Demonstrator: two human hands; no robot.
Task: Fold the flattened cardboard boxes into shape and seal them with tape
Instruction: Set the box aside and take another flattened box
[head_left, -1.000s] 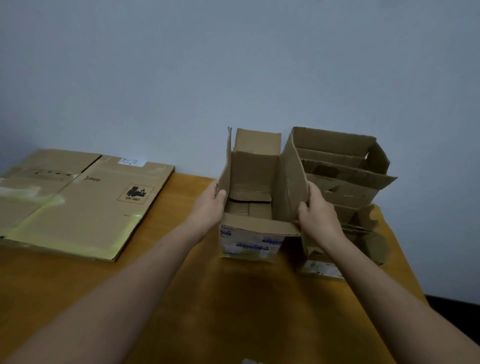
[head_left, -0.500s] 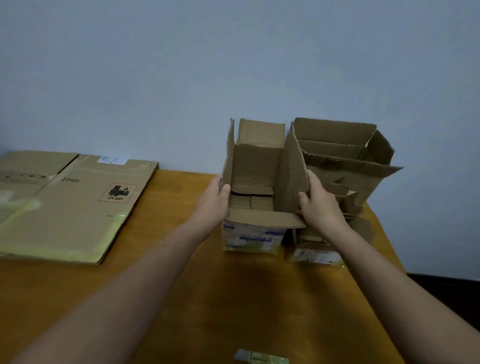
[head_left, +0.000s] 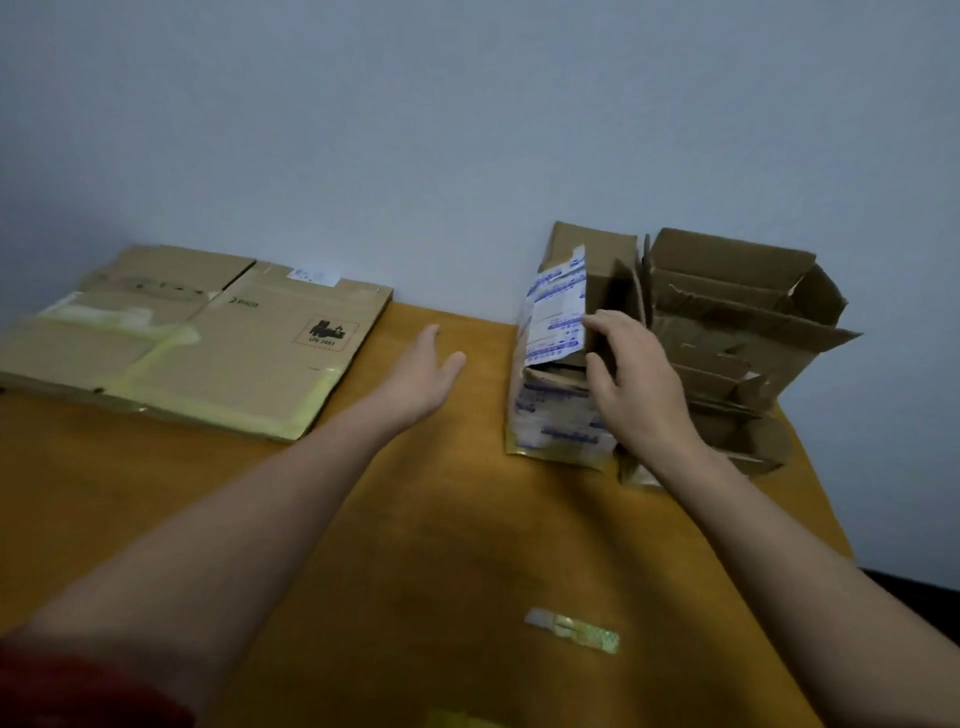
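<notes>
The small labelled box (head_left: 558, 415) stands upright at the far right of the worktop (head_left: 415, 545), with one printed flap raised. The right hand (head_left: 636, 387) has its grip closed on the box's open top, fingers curled over the flap. The left hand (head_left: 423, 374) is spread wide, holding nothing, apart from the box on its left. A larger open box (head_left: 737, 291) crowds in just beside it on the right. Flattened boxes (head_left: 208, 343) lie far left. A short glossy strip (head_left: 571, 631) lies near.

An orange-brown wooden tabletop (head_left: 467, 545) stood against a plain pale blue-grey wall (head_left: 467, 130); a dark strip of floor (head_left: 935, 603) showed at the right.
</notes>
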